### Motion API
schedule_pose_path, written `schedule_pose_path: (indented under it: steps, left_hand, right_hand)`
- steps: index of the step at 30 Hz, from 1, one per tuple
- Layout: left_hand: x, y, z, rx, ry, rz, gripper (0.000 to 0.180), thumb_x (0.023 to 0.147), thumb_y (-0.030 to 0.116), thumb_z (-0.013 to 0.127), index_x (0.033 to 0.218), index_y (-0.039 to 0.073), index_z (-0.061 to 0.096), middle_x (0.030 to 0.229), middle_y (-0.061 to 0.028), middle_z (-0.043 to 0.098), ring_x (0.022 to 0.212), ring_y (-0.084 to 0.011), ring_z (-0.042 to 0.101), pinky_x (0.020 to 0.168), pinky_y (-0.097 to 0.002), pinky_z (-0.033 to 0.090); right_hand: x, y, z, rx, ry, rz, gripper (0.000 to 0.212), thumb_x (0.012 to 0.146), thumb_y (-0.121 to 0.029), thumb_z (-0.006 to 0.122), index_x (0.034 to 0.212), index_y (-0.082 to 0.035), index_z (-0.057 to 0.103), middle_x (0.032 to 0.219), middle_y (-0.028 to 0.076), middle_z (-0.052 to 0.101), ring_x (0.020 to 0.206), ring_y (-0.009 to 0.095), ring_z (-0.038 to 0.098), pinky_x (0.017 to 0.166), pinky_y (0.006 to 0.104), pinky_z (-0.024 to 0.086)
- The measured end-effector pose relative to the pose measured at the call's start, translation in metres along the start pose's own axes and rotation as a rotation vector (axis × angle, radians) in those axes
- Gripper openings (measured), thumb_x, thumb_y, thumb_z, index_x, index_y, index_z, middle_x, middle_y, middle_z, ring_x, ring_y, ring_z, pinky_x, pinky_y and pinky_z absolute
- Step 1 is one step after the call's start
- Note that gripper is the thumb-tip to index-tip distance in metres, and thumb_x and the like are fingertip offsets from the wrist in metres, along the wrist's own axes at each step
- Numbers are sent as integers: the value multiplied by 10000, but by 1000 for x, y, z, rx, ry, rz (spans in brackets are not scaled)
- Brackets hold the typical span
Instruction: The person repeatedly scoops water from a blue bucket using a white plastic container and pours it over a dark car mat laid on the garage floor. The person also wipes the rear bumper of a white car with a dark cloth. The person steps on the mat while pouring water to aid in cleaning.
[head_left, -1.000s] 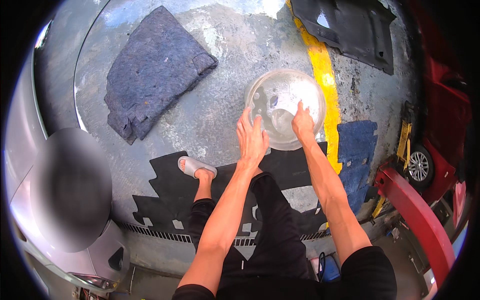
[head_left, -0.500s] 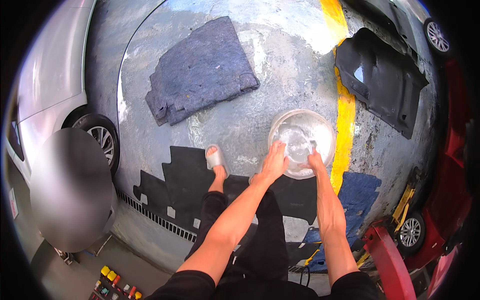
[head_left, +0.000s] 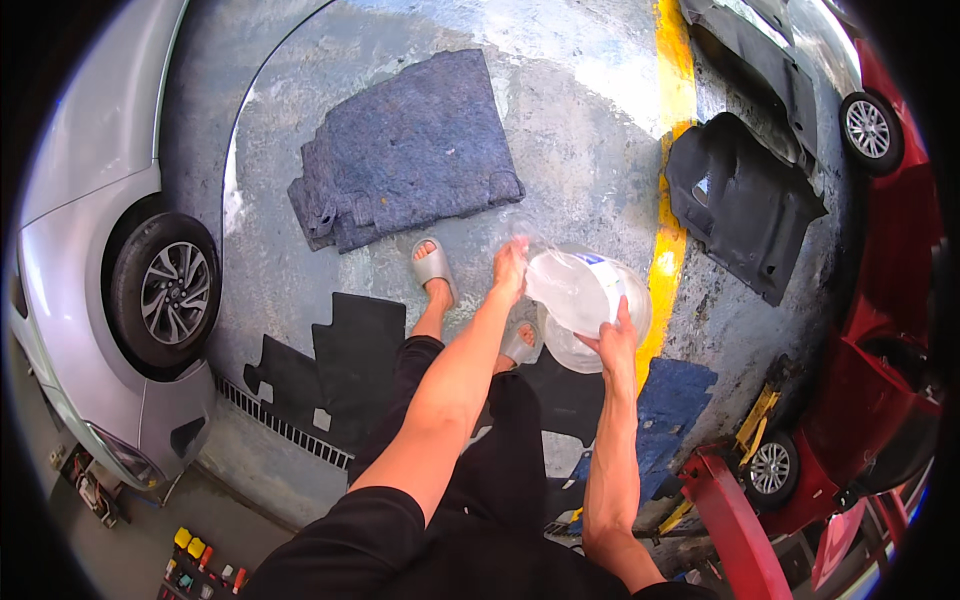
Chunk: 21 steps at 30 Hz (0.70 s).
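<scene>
A clear plastic jug-like container (head_left: pixel 570 287) with a blue and white label lies tilted between my two hands, above a round translucent tub (head_left: pixel 643 315) on the floor. My left hand (head_left: pixel 511 268) is closed round its left end, where a see-through part sticks out; its exact shape is hard to make out. At the labelled right end, my right hand (head_left: pixel 614 345) grips the container with thumb and fingers. The container hides much of the tub's inside. Beyond my left hand, a blue-grey felt mat (head_left: pixel 415 150) rests on the floor.
Black mats (head_left: pixel 360 370) lie by my sandalled feet, and a blue mat (head_left: pixel 672 405) lies at the right. Black moulded panels (head_left: pixel 740 200) sit past the yellow floor line (head_left: pixel 672 200). A silver car (head_left: pixel 90 250) stands left, a red car (head_left: pixel 885 250) and red lift arm (head_left: pixel 735 520) right.
Both hands were down at the tub; now they hold the clear container tilted above it. My left hand has moved up and left. The view has shifted, showing more of the cars.
</scene>
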<state>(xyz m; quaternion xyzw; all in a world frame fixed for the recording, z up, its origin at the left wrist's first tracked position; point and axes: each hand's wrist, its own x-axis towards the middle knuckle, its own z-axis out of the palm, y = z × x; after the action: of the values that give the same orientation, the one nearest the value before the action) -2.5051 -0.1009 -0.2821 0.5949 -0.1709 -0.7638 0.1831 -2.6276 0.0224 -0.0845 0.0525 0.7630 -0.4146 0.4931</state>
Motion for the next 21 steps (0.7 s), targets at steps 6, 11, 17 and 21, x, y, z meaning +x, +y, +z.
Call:
schedule_pose_path:
  steps: [6,11,17,21]
  left_hand:
    - [42,86,-23,-42,149,110,259,963,308,527,1062,132,690,898,-6,598,768,-140,527,661,-343,449]
    - [54,143,-49,455,264,204,379,986,372,508,1104,41,652,1054,-212,688,1032,-377,648,894,-445,482]
    - [63,170,-56,465,227,194,414,1020,360,519,1210,10,633,1187,-187,680,1154,-312,622,980,-412,456]
    - [76,169,-62,333,263,261,386,1013,336,525,1162,0,643,1112,-183,703,1071,-300,663,917,-404,484]
  right_hand:
    - [26,-46,86,108,60,33,808,880,146,351,1607,-74,75,1497,255,376,1194,409,598,840,482,644]
    - [48,-65,141,58,113,-12,818,857,139,333,1604,-66,72,1491,270,382,1189,411,601,829,486,652]
    - [70,-71,184,-60,129,-85,816,851,152,356,1599,-117,174,1509,246,347,1202,409,591,785,495,662]
    - [76,-70,206,-423,223,-176,790,853,120,411,1587,-139,273,1533,336,278,1213,465,580,872,482,615]
